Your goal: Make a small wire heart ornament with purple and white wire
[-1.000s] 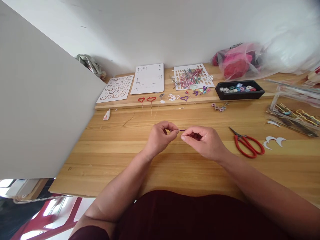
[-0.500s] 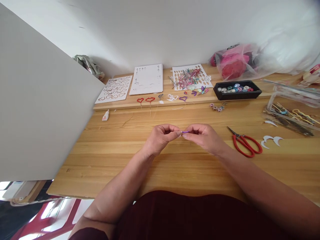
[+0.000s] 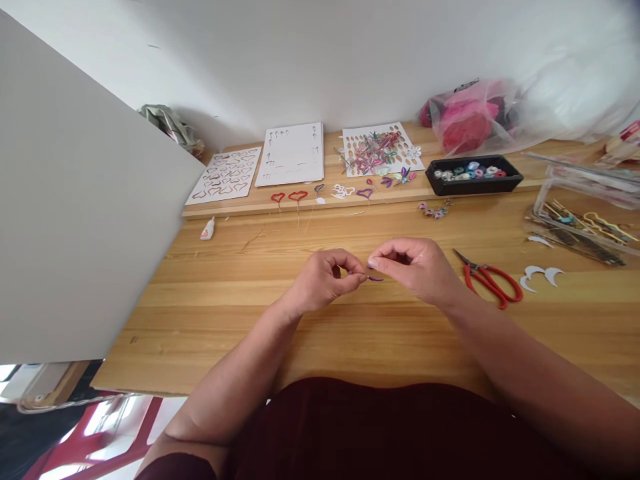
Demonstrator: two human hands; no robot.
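Note:
Between the thumb and index finger of my left hand (image 3: 333, 280) is one end of a thin purple thread-wrapped strip (image 3: 376, 279). Its free end points right, above the wooden table. My right hand (image 3: 413, 268) is pinched just above and to the right of it, with a small bit of purple thread (image 3: 371, 267) showing at the fingertips. Whether that thread joins the strip is too fine to tell. Red-handled scissors (image 3: 493, 279) lie to the right of my right hand.
Red hearts (image 3: 298, 196) on wires and a purple heart (image 3: 365, 193) lie along the raised ledge. A black tray (image 3: 435, 181) holds several thread spools. White paper crescents (image 3: 553, 276) lie beyond the scissors, and a small glue bottle (image 3: 207, 229) is at left.
My hands have parted slightly; the right one has shifted up from the strip. The strip's purple end, earlier between both hands' fingertips, now sticks out from my left fingers.

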